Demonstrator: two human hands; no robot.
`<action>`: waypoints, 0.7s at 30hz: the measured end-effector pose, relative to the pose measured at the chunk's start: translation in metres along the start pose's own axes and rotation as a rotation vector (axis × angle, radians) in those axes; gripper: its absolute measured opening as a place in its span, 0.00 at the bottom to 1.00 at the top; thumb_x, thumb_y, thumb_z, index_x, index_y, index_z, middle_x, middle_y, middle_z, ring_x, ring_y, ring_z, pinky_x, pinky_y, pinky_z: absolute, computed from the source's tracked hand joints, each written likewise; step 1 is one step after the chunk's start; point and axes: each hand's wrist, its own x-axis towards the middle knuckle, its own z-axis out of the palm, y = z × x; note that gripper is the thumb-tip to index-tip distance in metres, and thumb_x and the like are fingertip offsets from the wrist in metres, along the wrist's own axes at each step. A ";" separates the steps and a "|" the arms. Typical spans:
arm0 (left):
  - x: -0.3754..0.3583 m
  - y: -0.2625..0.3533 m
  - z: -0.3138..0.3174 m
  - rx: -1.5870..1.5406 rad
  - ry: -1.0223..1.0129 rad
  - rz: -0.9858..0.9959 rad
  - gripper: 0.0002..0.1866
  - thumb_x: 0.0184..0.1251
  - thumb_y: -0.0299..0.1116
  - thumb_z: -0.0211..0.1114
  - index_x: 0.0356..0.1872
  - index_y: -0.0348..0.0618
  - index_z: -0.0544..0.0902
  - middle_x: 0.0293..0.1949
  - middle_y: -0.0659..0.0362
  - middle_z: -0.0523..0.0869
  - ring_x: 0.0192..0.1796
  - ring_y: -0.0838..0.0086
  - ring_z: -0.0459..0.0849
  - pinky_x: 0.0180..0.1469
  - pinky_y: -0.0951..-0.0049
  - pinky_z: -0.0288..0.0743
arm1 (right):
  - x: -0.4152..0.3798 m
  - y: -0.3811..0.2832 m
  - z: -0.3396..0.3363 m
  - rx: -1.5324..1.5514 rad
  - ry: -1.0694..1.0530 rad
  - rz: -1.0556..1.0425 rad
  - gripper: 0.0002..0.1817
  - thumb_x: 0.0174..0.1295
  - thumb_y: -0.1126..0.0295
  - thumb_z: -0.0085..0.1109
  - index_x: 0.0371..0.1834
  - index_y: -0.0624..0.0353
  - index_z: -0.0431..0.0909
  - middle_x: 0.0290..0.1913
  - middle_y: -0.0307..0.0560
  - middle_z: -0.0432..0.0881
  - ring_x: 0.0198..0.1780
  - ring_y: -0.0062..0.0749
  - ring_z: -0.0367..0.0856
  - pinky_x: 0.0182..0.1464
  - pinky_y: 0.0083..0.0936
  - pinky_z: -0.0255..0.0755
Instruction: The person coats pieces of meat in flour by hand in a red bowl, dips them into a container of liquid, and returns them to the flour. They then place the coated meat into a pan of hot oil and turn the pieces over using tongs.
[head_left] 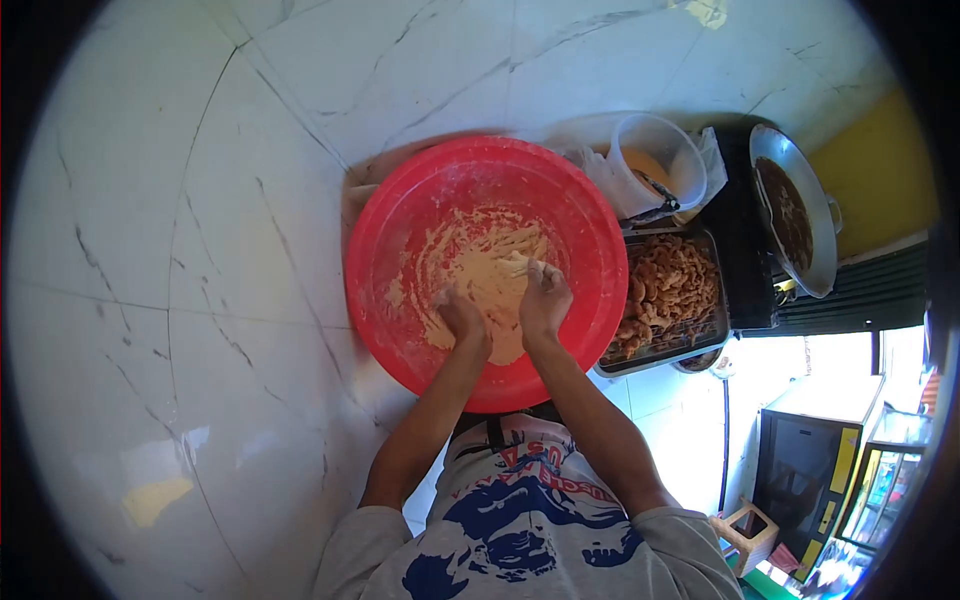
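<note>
A wide red plastic basin (375, 240) in front of me holds pale yellowish flour (485, 280), heaped in the middle and smeared on the inner wall. Both of my hands are down inside it. My left hand (465, 318) is low in the flour on the left, its fingers curled and partly hidden, so its grip does not show. To the right, my right hand (546, 298) is closed at the fingertips around a pale flour-coated piece (517, 264), whose kind I cannot make out.
Right of the basin, a metal tray (722, 300) holds browned fried pieces (672, 285). Behind it stands a clear plastic tub (690, 165) with orange contents. A large pan (820, 215) of dark oil sits farther right. Marbled tiles (190, 300) cover the wall.
</note>
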 end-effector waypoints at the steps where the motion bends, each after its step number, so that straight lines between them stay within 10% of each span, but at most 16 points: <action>1: -0.017 0.013 0.005 -0.036 0.086 -0.051 0.24 0.73 0.48 0.44 0.54 0.35 0.69 0.53 0.49 0.74 0.51 0.65 0.75 0.53 0.67 0.68 | 0.002 0.000 -0.004 0.017 0.008 -0.019 0.13 0.66 0.64 0.56 0.38 0.67 0.78 0.36 0.47 0.84 0.37 0.22 0.77 0.41 0.25 0.70; 5: -0.059 0.012 0.031 0.134 -0.015 -0.042 0.25 0.76 0.46 0.40 0.59 0.33 0.66 0.55 0.50 0.74 0.54 0.64 0.76 0.57 0.67 0.69 | -0.020 -0.023 -0.008 -0.231 -0.084 0.005 0.15 0.65 0.62 0.57 0.41 0.66 0.78 0.38 0.54 0.83 0.42 0.40 0.82 0.46 0.34 0.71; 8: -0.038 -0.023 0.030 0.057 0.075 0.059 0.25 0.76 0.45 0.40 0.59 0.33 0.66 0.55 0.51 0.74 0.54 0.65 0.76 0.57 0.68 0.68 | -0.007 -0.023 -0.026 -0.143 0.029 -0.136 0.13 0.65 0.63 0.58 0.41 0.63 0.79 0.34 0.47 0.83 0.37 0.26 0.78 0.42 0.26 0.70; 9: -0.075 0.008 0.049 -0.100 -0.011 0.026 0.24 0.76 0.45 0.40 0.58 0.32 0.68 0.56 0.51 0.74 0.53 0.66 0.77 0.56 0.68 0.68 | 0.000 -0.031 -0.038 -0.125 0.036 -0.141 0.13 0.63 0.65 0.60 0.42 0.65 0.79 0.40 0.54 0.82 0.42 0.36 0.81 0.46 0.31 0.72; 15: -0.067 -0.028 0.038 0.212 -0.027 0.205 0.18 0.74 0.41 0.44 0.43 0.35 0.74 0.39 0.57 0.76 0.41 0.73 0.75 0.47 0.72 0.68 | 0.057 -0.098 -0.161 -0.215 0.098 -0.431 0.12 0.60 0.67 0.64 0.41 0.64 0.81 0.42 0.49 0.82 0.42 0.31 0.80 0.47 0.27 0.72; 21: -0.058 -0.058 0.027 0.737 -0.339 0.515 0.17 0.71 0.38 0.52 0.50 0.33 0.73 0.42 0.52 0.79 0.47 0.67 0.77 0.52 0.69 0.69 | 0.141 -0.158 -0.328 -0.489 0.160 -0.720 0.13 0.59 0.67 0.64 0.44 0.64 0.81 0.41 0.49 0.84 0.43 0.30 0.82 0.49 0.26 0.73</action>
